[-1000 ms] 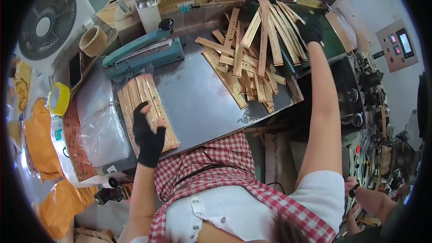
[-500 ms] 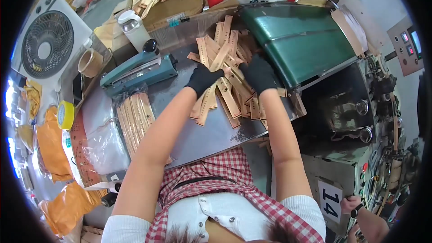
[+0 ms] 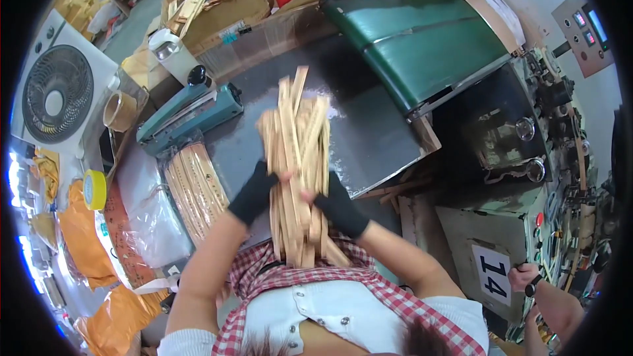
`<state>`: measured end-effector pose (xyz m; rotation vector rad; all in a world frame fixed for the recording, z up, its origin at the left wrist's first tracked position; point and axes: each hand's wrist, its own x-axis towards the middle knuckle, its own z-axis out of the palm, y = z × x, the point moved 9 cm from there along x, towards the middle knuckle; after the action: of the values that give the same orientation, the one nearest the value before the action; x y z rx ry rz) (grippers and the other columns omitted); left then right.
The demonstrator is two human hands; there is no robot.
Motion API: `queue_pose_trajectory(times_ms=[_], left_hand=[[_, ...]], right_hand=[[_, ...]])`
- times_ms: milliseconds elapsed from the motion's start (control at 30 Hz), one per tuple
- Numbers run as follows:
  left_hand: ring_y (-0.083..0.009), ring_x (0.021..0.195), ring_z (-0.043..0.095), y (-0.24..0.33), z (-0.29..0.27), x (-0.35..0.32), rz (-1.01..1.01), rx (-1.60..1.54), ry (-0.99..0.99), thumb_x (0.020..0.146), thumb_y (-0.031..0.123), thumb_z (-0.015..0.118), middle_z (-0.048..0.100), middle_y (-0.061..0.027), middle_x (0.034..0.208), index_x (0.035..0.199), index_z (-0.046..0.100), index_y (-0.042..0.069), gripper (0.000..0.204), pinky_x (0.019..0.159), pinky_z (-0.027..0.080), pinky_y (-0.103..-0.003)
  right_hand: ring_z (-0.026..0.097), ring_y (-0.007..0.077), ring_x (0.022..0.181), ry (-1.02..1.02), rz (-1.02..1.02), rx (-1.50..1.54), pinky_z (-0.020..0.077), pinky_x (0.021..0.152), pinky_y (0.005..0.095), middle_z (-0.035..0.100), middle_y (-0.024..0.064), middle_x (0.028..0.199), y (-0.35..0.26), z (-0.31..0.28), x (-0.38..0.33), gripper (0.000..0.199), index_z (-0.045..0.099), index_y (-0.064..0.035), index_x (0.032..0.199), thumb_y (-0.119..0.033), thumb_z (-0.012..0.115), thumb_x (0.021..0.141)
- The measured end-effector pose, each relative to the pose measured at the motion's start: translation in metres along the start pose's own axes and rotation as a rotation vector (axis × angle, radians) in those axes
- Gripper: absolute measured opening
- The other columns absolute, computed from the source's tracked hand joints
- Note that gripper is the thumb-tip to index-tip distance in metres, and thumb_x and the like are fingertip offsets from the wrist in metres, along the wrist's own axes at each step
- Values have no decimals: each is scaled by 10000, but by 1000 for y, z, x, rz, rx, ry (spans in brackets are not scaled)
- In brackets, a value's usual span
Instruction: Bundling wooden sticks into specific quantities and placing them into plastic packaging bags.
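Note:
A thick bundle of flat wooden strips [image 3: 297, 151] stands in front of my body, its lower ends close to the checked apron [image 3: 250, 264]. Some strips poke out above the others or slant aside. From the left, my left hand [image 3: 254, 191], in a black half-finger glove, presses the bundle with its thumb on the near face. My right hand [image 3: 339, 204], gloved alike, grips the opposite side, its thumb also on the near face. The other fingers of both hands are mostly hidden around the strips.
Left of the bundle lie plastic-wrapped strips [image 3: 196, 184] and a teal bag sealer [image 3: 191, 115]. A green machine cover [image 3: 422, 39] stands at the right back of the grey tabletop [image 3: 359, 125]. Another person's hand [image 3: 524, 277] touches a cabinet at lower right.
The strips that lay loose across the tabletop are gathered between my hands and drawn toward my body. Both hands have come nearer. The view has shifted slightly.

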<state>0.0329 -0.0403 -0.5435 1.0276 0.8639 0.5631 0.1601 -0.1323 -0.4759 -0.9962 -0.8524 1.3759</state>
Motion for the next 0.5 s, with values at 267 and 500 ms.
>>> queue_pose_trajectory(times_ms=[267,500], left_hand=[[-207,851,626,-9,-26,-49,-57,59,307,790,180,747,605,-123,999,1228,422,-31,585,718,534,-307],[-260,899,644,11,-5,-61,-351,-631,-88,837,167,601,622,-157,1077,1289,455,15,499,761,550,-351]], right_hand=[[546,181,1028,214,8,-262,461,877,305,546,115,1129,35,19,14,732,376,24,1280,-256,782,739],[549,173,1030,48,44,179,460,893,309,551,102,1163,34,49,31,579,423,19,1274,-250,670,825]])
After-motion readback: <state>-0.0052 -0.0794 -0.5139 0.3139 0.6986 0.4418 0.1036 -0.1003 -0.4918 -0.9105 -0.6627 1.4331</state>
